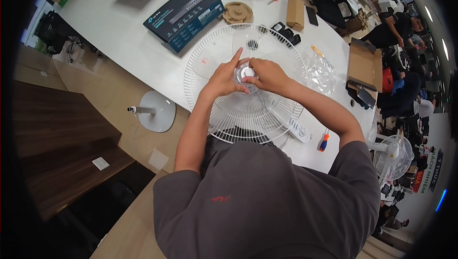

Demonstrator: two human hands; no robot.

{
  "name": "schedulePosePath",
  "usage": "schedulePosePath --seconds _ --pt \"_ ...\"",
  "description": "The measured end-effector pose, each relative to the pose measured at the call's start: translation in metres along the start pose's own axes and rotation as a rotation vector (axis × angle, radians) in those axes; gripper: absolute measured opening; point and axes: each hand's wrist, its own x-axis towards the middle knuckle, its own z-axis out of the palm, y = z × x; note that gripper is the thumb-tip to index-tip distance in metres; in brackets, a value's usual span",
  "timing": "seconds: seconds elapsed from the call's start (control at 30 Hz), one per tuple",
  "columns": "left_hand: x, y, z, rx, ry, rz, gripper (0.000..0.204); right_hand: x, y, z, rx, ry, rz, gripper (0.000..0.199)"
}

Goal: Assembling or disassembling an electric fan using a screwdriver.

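Note:
A round white wire fan guard (pixel 282 51) lies across the front of the table, close to my body. At its middle sits a round white hub (pixel 247 72). My left hand (pixel 223 76) curves around the hub's left side, with its index finger stretched upward and its thumb below. From the right, my right hand (pixel 268 74) closes on the hub with curled fingers and thumb. The fingers partly hide the hub's edge. Under the guard's lower right shows a white panel with buttons (pixel 299 130).
A dark box (pixel 183 15) and a moulded cardboard piece (pixel 238 12) lie beyond the guard. Screwdrivers (pixel 324 142), a clear plastic bag (pixel 321 74) and an open carton (pixel 364 65) are to the right. A white fan base (pixel 158 112) stands on the floor at left.

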Motion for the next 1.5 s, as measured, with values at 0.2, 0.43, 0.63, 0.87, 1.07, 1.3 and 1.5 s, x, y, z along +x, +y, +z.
schedulePosePath --seconds 0.2,0.43,0.63,0.87,1.07,1.3,1.5 --pt "0.001 0.001 -0.001 0.004 0.007 -0.015 0.139 0.000 0.000 0.017 -0.140 0.102 0.044 0.041" --pt "-0.001 0.005 -0.004 -0.009 -0.043 -0.049 0.139 0.007 0.001 0.001 -0.209 0.032 -0.204 0.031" --pt "-0.001 0.003 -0.007 -0.036 -0.039 -0.065 0.139 0.011 0.010 -0.004 -0.202 -0.031 -0.311 0.040" --pt "-0.005 0.001 -0.001 -0.001 0.007 0.034 0.139 -0.026 0.005 -0.037 0.049 0.153 0.066 0.037" --pt "-0.013 0.014 0.003 0.105 0.039 0.016 0.135 -0.141 0.083 -0.029 0.469 0.889 0.656 0.024" --pt "-0.057 -0.001 0.000 0.569 0.283 0.055 0.107 -0.230 0.101 0.092 0.547 0.742 0.938 0.043" --pt "-0.107 -0.023 -0.017 0.774 0.553 -0.148 0.088 -0.214 0.077 0.140 0.092 0.174 0.463 0.099"
